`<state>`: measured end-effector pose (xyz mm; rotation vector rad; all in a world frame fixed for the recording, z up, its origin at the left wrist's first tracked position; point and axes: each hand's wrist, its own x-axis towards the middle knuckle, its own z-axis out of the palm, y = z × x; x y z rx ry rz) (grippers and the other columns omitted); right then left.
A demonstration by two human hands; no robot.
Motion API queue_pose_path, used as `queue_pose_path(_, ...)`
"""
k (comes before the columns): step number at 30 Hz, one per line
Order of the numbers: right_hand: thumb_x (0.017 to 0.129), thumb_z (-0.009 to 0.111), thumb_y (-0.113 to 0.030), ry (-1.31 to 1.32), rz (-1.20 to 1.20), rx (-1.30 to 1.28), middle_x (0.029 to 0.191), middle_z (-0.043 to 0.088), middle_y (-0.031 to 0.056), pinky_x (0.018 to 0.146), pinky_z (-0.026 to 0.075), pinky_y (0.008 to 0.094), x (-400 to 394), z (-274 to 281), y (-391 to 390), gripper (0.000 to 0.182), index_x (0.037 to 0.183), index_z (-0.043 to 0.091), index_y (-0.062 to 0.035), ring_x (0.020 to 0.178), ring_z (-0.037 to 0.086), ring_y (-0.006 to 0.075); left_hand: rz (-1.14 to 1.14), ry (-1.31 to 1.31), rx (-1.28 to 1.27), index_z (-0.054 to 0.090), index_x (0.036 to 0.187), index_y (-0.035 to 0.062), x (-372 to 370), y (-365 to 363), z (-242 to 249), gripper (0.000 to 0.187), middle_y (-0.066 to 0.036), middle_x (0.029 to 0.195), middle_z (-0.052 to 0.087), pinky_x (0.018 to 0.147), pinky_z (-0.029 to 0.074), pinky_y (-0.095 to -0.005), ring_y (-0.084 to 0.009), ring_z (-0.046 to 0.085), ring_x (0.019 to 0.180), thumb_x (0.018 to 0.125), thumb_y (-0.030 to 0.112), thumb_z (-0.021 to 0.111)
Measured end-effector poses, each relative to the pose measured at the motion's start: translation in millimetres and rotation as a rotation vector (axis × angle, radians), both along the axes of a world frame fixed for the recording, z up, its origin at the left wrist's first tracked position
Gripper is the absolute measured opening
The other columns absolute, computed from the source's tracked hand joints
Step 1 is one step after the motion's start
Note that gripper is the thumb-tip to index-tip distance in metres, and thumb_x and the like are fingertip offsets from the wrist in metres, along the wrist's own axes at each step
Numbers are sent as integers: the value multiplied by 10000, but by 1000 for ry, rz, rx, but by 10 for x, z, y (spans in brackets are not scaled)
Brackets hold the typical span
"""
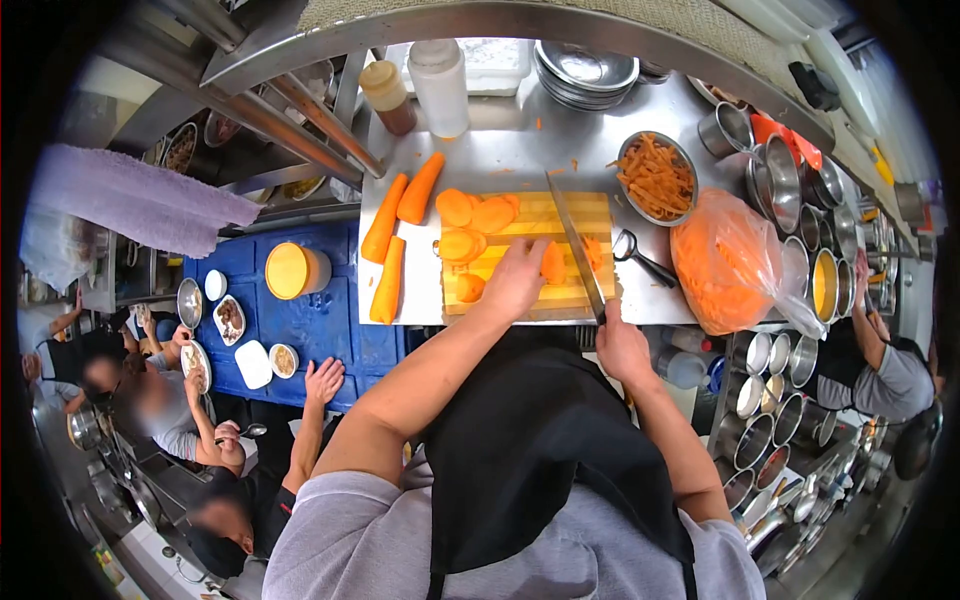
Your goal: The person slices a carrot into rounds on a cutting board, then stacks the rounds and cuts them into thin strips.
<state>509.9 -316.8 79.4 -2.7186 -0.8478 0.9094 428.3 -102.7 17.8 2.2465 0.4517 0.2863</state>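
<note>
My right hand [615, 345] is closed round the handle of a long kitchen knife [577, 238], its blade pointing away over a striped wooden cutting board [535, 207]. My left hand [518, 278] rests on the board with curled fingers against a piece of carrot [553, 263], left of the blade. Its fingertips are partly hidden. Long carrot slices [462, 243] lie at the board's left, and small carrot bits [592, 252] lie right of the blade. Three whole peeled carrots [386, 280] sit on the steel counter beside the board.
Right of the board are a peeler [645, 258], a bowl of carrot peelings [657, 177] and a plastic bag of orange shreds [728, 262]. Two squeeze bottles [438, 90] and stacked metal bowls [587, 75] stand behind. Co-workers sit left at a blue table [345, 270]; another person stands right.
</note>
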Motion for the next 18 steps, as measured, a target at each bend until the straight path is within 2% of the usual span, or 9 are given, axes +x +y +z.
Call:
queue_pose_path(3, 942, 532, -126, -4, 33, -34, 828, 693, 301, 783, 506, 609, -30, 39, 79, 236, 1136, 431, -36, 839, 679, 497, 4, 30, -36, 531, 1359, 84, 93, -43, 27, 597, -236, 1245, 576, 930, 536, -490, -447, 617, 1109, 801, 37, 739)
queue_pose_path(5, 940, 532, -124, -7, 33, -22, 826, 692, 301, 778, 507, 607, -5, 47, 86, 233, 1133, 432, -39, 835, 679, 497, -19, 68, -86, 524, 1368, 102, 143, -76, -9, 626, -217, 1292, 555, 949, 537, -475, -431, 604, 1154, 800, 65, 786)
queue_pose_path(9, 936, 534, -123, -26, 24, -21, 812, 690, 299, 760, 508, 604, 68, 87, 25, 240, 1137, 431, -43, 819, 678, 496, -10, 13, -85, 527, 1361, 100, 145, -98, -22, 615, -200, 1280, 567, 938, 542, -475, -424, 616, 1135, 802, 65, 783)
queue_pose_path(12, 935, 537, -123, -30, 12, -25, 802, 686, 299, 751, 506, 607, 93, 118, -15, 251, 1145, 427, -40, 811, 677, 498, 41, 52, -55, 529, 1352, 94, 66, -64, 40, 598, -185, 1270, 577, 925, 545, -474, -418, 626, 1112, 807, 54, 771)
queue_pose_path(15, 941, 542, -133, -32, 34, 14, 801, 684, 301, 746, 503, 615, 54, 1, -40, 261, 1150, 421, -36, 811, 676, 499, 31, 38, -114, 545, 1322, 63, 4, -45, -70, 544, -218, 1223, 584, 906, 539, -493, -436, 622, 1091, 808, 21, 717)
queue_pose_path(18, 950, 546, -141, -12, 18, 37, 799, 681, 303, 747, 503, 619, -69, -39, 24, 262, 1149, 416, -31, 810, 672, 504, -15, -14, -40, 549, 1317, 71, 50, -35, -71, 539, -211, 1198, 595, 890, 540, -496, -442, 630, 1057, 806, 23, 713)
